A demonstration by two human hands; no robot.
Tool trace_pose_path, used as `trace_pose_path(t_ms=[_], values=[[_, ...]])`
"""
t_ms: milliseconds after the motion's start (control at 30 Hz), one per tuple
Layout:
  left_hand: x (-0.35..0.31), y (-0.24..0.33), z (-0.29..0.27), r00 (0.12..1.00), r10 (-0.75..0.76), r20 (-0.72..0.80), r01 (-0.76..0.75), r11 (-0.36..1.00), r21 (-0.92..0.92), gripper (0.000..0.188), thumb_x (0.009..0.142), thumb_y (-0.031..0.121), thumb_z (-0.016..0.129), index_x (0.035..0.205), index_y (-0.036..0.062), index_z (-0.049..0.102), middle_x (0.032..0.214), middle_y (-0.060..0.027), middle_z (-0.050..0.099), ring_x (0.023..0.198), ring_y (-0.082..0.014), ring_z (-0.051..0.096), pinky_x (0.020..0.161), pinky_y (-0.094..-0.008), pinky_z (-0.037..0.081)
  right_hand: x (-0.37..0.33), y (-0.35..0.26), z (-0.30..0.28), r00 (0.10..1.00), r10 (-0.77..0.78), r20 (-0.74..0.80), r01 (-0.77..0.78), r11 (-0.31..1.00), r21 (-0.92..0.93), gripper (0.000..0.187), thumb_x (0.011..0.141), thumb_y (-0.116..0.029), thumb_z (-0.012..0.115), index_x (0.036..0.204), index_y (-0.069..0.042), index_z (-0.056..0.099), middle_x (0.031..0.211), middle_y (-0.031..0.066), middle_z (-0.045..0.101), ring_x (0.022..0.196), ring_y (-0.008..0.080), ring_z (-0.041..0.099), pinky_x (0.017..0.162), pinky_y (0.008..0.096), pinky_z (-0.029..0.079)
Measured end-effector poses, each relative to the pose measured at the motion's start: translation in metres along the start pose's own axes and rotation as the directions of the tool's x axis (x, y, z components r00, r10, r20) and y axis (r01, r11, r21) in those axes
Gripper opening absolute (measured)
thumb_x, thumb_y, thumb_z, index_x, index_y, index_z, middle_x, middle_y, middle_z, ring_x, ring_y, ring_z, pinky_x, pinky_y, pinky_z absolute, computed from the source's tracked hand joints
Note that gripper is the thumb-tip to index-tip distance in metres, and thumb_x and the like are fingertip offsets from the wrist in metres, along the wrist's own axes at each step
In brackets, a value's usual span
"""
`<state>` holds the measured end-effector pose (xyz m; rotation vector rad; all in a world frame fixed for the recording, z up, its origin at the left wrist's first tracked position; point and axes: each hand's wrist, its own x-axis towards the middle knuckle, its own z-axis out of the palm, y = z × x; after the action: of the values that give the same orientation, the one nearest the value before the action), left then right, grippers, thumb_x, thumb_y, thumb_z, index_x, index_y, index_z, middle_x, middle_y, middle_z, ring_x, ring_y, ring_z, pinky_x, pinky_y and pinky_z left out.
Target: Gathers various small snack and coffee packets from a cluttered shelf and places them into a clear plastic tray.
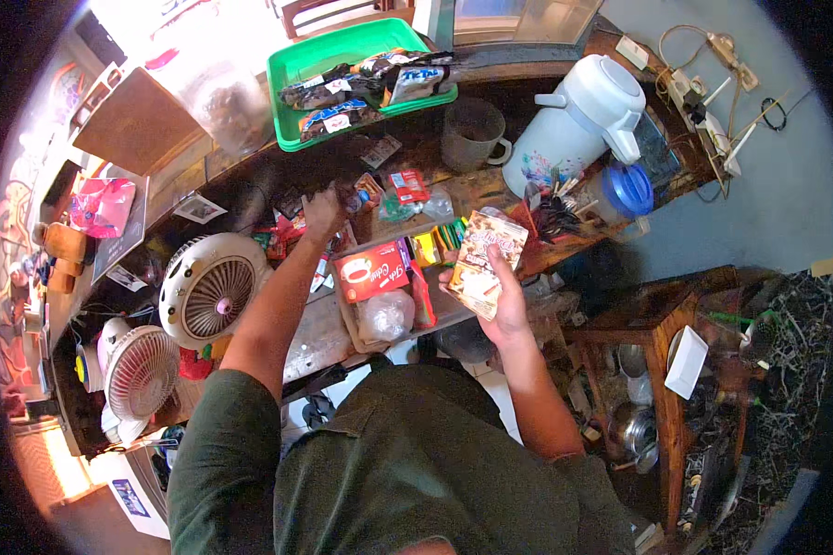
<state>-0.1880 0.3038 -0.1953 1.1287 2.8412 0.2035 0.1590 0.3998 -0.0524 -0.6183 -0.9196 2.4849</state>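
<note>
My right hand grips a flat brown-and-cream packet, thumb across its front and fingers behind. The packet is held tilted above the near edge of the wooden counter. My left arm stretches forward, and my left hand reaches down among small red packets at the back of the counter. Its fingers look apart, with no held thing visible, though the tips are partly hidden. Between my hands stands an open box holding a red box and a clear plastic bag. Yellow and green sachets sit beside it.
A green tray holds dark packages at the back. A grey mug, a white jug and a blue-lidded container stand to the right. Two fans stand at left. A wooden stand is at lower right.
</note>
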Motion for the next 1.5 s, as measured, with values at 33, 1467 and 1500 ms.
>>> trace_pose_path(t_ms=[33, 1467, 1500], values=[[-0.002, 0.0, -0.005, 0.999, 0.004, -0.049, -0.013, 0.984, -0.175, 0.041, 0.087, 0.027, 0.066, 0.125, 0.0132, 0.058, 0.109, -0.0159, 0.071, 0.104, -0.0385, 0.067, 0.095, -0.0597, 0.045, 0.0, -0.002, 0.001, 1.0, 0.002, 0.008, -0.002, 1.0, -0.005, 0.046, 0.103, -0.04, 0.048, 0.129, -0.003, 0.053, 0.114, 0.0163, 0.069, 0.091, 0.027, 0.072, 0.083, 0.0404, 0.058], [-0.161, 0.086, -0.134, 0.993, 0.11, -0.032, -0.017, -0.134, -0.991, 0.028, 0.093, 0.014, 0.072, 0.115, 0.0033, 0.059, 0.095, -0.0015, 0.068, 0.081, -0.0068, 0.061, 0.069, -0.0261, 0.052, 0.016, 0.022, 0.025, 0.992, -0.055, 0.112, 0.111, 0.803, -0.586, 0.039, 0.094, -0.012, 0.067, 0.129, 0.0, 0.055, 0.119, 0.0087, 0.066, 0.108, 0.0182, 0.064, 0.093, 0.0346, 0.052], [-0.159, 0.087, -0.138, 0.998, 0.051, -0.049, -0.041, -0.15, -0.988, 0.025, 0.094, 0.011, 0.07, 0.114, 0.0039, 0.058, 0.095, -0.0017, 0.068, 0.082, -0.0075, 0.062, 0.069, -0.0261, 0.052, 0.016, 0.012, 0.019, 0.995, 0.018, 0.093, 0.029, 0.881, -0.472, 0.036, 0.095, -0.013, 0.062, 0.127, 0.001, 0.054, 0.117, 0.012, 0.067, 0.104, 0.0223, 0.067, 0.09, 0.0363, 0.054]])
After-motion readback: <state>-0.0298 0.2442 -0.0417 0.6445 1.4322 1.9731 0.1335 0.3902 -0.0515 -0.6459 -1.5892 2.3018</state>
